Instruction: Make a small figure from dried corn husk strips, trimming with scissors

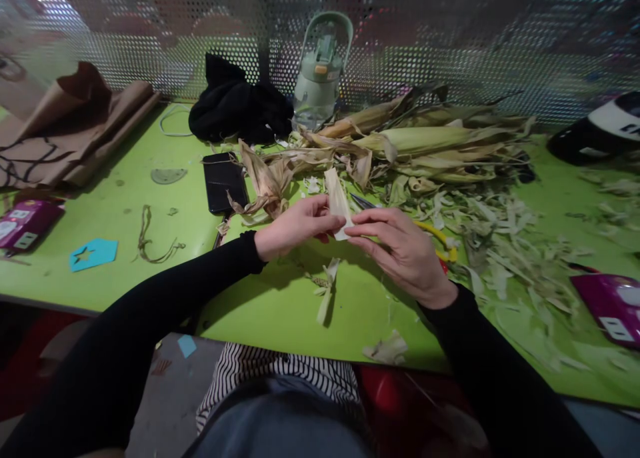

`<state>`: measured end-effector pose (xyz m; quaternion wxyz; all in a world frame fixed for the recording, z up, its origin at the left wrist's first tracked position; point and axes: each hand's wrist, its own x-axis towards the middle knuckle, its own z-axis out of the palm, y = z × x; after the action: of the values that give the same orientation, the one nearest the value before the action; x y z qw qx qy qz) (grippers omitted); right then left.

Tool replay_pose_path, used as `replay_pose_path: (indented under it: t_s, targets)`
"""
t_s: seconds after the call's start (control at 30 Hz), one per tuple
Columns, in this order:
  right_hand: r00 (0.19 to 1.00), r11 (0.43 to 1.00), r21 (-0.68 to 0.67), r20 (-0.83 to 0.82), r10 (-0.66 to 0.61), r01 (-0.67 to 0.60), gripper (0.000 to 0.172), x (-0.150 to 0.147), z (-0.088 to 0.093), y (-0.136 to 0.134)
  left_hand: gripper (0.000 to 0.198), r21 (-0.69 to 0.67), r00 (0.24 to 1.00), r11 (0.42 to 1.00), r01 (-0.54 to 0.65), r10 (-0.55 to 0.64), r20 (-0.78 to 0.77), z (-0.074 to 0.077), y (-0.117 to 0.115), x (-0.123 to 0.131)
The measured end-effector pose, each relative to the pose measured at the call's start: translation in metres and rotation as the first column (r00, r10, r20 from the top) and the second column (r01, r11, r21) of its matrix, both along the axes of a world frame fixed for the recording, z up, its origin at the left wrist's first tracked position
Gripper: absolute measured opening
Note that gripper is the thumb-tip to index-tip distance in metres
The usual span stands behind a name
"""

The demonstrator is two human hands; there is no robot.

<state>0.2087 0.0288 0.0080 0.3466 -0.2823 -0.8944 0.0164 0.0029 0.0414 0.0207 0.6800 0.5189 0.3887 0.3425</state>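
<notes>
A pale strip of corn husk (338, 197) stands between my two hands above the green table. My left hand (303, 225) pinches it at its lower left with thumb and fingers. On the other side, the fingertips of my right hand (400, 250) close on its lower right edge. Just below lies a small braided piece of husk (327, 290) with loose ends. Scissors with yellow handles (436, 234) rest behind my right hand, which hides part of them. A dried husk bunch (267, 185) sits beyond my left hand.
Whole husked corn bundles (410, 141) fill the back, with husk scraps (520, 251) to the right. A phone (225, 183), a water bottle (320, 78), black cloth (240, 105) and brown paper (75, 131) stand or lie toward the back left. Purple packs (30, 225) flank the table.
</notes>
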Motion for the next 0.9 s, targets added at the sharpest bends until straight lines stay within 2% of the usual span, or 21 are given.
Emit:
replay_pose_path:
  t_s: [0.13,0.3,0.43,0.53,0.67,0.9]
  targets:
    - [1.0,1.0,0.003,-0.021,-0.012,0.012,0.01,0.0,0.001,-0.001,0.007,0.036,0.997,0.998,0.043,-0.045,0.057,-0.008,0.003,0.0]
    - [0.999,0.999,0.021,-0.024,-0.029,0.03,0.006,0.0,0.001,-0.001,0.016,0.084,0.992,0.994,0.068,-0.076,0.097,-0.014,0.004,-0.001]
    - [0.992,0.993,0.022,-0.064,-0.111,0.113,0.004,-0.001,0.002,-0.002,0.037,0.114,0.977,0.986,0.121,-0.138,0.161,-0.01,0.0,0.0]
    - [0.982,0.986,0.011,-0.092,-0.163,0.165,0.006,-0.003,0.003,-0.004,0.049,0.157,0.972,0.982,0.104,-0.133,0.193,-0.013,-0.001,0.003]
    - [0.974,0.981,-0.005,-0.112,-0.195,0.195,0.005,-0.004,0.002,-0.006,0.04,0.201,0.974,0.977,0.069,-0.11,0.2,-0.019,-0.002,0.005]
    - [0.959,0.97,-0.03,-0.144,-0.244,0.242,0.002,-0.006,0.001,-0.007,0.026,0.171,0.961,0.983,0.061,-0.104,0.257,-0.019,-0.003,0.003]
